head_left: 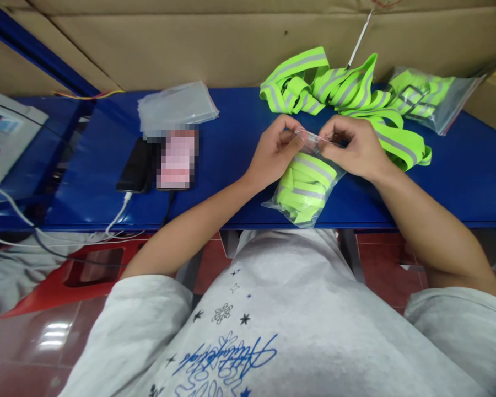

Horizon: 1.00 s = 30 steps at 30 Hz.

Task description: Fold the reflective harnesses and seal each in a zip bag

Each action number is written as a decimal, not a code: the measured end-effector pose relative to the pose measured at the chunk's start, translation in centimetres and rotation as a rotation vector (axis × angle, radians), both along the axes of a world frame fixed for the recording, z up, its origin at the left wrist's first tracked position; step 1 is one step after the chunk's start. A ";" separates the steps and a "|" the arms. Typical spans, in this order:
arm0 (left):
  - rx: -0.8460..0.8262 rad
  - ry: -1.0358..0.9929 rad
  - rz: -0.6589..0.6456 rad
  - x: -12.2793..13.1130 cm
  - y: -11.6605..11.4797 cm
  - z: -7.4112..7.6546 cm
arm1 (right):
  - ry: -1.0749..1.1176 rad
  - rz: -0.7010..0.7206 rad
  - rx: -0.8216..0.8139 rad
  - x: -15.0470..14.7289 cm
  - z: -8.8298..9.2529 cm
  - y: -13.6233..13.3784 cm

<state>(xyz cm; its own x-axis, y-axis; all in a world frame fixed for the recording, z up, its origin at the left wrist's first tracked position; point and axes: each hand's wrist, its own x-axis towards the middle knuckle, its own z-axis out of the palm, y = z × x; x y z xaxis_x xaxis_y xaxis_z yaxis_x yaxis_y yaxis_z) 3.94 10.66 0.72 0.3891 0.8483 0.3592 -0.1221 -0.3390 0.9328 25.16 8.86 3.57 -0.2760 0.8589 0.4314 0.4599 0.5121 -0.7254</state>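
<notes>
A clear plastic bag (334, 179) with a folded neon-yellow reflective strap (303, 190) inside rests at the front of the blue table. My left hand (279, 146) pinches the bag's upper edge between thumb and fingers. On the other side of that edge, my right hand (349, 143) is closed on it too, a short gap from the left. The edge between them looks bunched. Just beyond my hands, loose reflective straps (355, 91) lie in a tangled pile, some of it behind my right hand.
Another bagged strap with a black buckle (415, 99) lies at the back right. Toward the left are a stack of clear bags (176, 107), a black power bank (134, 165) with a white cable, and a phone (177, 160) with a blurred screen. Cardboard (215, 49) stands behind the table (240, 207).
</notes>
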 end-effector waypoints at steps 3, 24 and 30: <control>0.027 -0.013 -0.034 0.1 0.1 -0.2 | -0.024 0.009 0.027 0.0 0.2 -0.1; 0.117 0.142 0.048 -0.3 0.1 0.1 | -0.133 -0.054 -0.013 -0.4 0.3 -0.4; 0.122 0.105 0.031 -0.3 0.1 0.2 | -0.115 -0.036 0.009 -0.6 0.2 -0.4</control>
<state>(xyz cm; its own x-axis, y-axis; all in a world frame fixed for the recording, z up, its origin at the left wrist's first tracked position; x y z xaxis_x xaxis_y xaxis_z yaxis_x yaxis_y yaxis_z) 3.66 10.78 0.87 0.4043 0.8129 0.4192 -0.0137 -0.4529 0.8915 24.60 8.48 3.75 -0.2932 0.8652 0.4067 0.5579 0.5003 -0.6622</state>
